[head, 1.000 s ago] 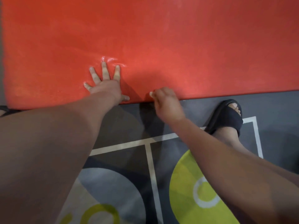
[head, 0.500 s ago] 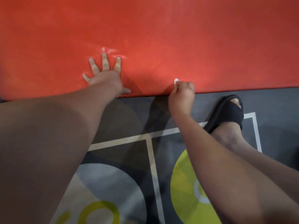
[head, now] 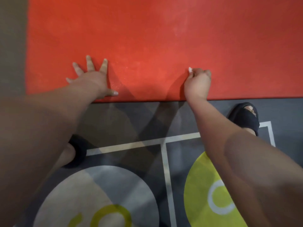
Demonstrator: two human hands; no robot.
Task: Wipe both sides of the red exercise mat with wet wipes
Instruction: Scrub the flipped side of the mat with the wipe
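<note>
Our left hand [head: 92, 79] spread wide, flat on the red exercise mat [head: 164, 30], mat lying on the patterned rug [head: 131, 123], matte with pale smears, top and right edges cut off, our right hand [head: 198, 83] curled round a wet wipe [head: 190, 69], only its white tip showing.

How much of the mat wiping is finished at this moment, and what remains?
In hand: the right hand holds a bunched white wipe against the red mat near its front edge; the left hand presses flat on it. Done: wet specks beside the left hand suggest that patch is wiped. Left: likely the far area; the underside is hidden.
</note>
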